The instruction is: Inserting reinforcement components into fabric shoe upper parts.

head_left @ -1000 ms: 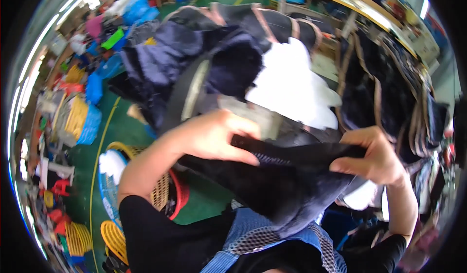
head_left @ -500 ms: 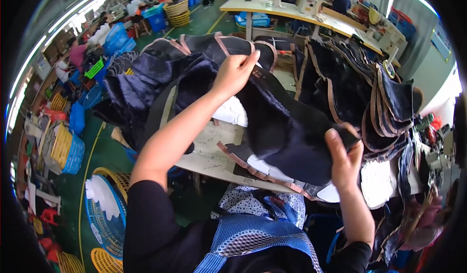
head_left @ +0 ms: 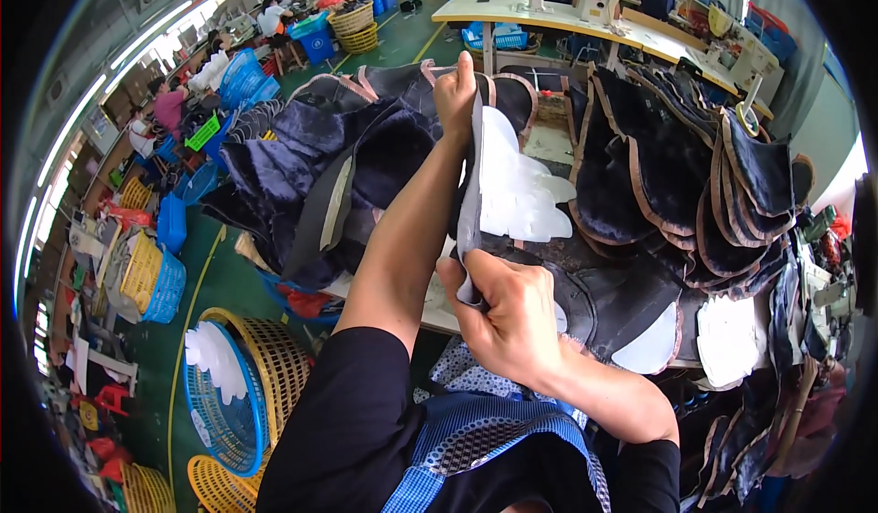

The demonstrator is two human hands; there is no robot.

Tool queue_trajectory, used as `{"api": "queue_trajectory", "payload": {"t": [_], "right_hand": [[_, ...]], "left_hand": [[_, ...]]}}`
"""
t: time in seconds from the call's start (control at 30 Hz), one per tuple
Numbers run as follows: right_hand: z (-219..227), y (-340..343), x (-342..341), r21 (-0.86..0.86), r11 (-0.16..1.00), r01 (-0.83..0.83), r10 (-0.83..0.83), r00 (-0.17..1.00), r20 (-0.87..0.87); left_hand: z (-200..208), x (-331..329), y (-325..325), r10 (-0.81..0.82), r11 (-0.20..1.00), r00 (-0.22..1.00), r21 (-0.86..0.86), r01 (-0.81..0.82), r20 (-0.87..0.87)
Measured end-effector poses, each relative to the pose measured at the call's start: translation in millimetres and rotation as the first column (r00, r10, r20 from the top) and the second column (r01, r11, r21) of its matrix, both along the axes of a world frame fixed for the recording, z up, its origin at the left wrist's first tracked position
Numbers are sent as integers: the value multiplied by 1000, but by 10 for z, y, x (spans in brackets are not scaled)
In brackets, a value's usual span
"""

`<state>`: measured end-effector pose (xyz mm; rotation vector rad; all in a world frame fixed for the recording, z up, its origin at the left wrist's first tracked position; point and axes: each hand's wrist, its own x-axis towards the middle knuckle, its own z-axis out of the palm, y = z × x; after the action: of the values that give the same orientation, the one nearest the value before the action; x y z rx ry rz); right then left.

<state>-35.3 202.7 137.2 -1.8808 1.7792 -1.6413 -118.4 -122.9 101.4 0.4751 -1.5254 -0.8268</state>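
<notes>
A black piece of plush-faced fabric (head_left: pixel 469 188) is stretched between my two hands, turned nearly edge-on. Its upper end is gripped in my left hand (head_left: pixel 455 101), thumb pointing up. My right hand (head_left: pixel 512 316) pinches the lower end, close to the table's front edge. Just right of the piece are white scalloped sheets (head_left: pixel 521 188); whether they touch it I cannot tell. Beneath and right of my right hand lies a dark flat piece (head_left: pixel 631 303) with a pale patch. To the left, dark blue plush pieces (head_left: pixel 302 161) are heaped beside my left forearm.
Brown-edged dark plush pieces (head_left: pixel 672 161) are piled at the right, near a white stack (head_left: pixel 727 335). A yellow basket (head_left: pixel 283 367) and a blue basket (head_left: pixel 224 422) stand at lower left. Behind is a long table (head_left: pixel 549 15) with sewing machines; several people sit farther off.
The black piece has swung from lying broad across the view to nearly upright and edge-on. My right hand came left and inward; my left hand rose slightly. The white sheets now show right of the piece.
</notes>
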Motion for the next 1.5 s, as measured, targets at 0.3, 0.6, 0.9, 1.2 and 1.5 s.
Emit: {"api": "queue_trajectory", "payload": {"t": [0.3,0.6,0.9,1.2,1.5], "right_hand": [[1,1364,-1083,-10,867,498,-278,502,819],[-822,2657,-1508,154,762,629,-481,392,784],[-1369,2801,-1670,517,487,704,-865,469,176],[-522,1681,-993,618,786,-29,-41,994,100],[84,341,-1678,714,700,18,25,998,-49]], "left_hand": [[337,419,1146,-550,834,786,140,534,283],[289,659,2258,-885,387,140,535,751,445],[89,648,2398,-737,469,73,431,771,672],[125,1454,2413,-427,338,309,-167,926,850],[26,1084,1335,-641,723,297,427,543,708]]}}
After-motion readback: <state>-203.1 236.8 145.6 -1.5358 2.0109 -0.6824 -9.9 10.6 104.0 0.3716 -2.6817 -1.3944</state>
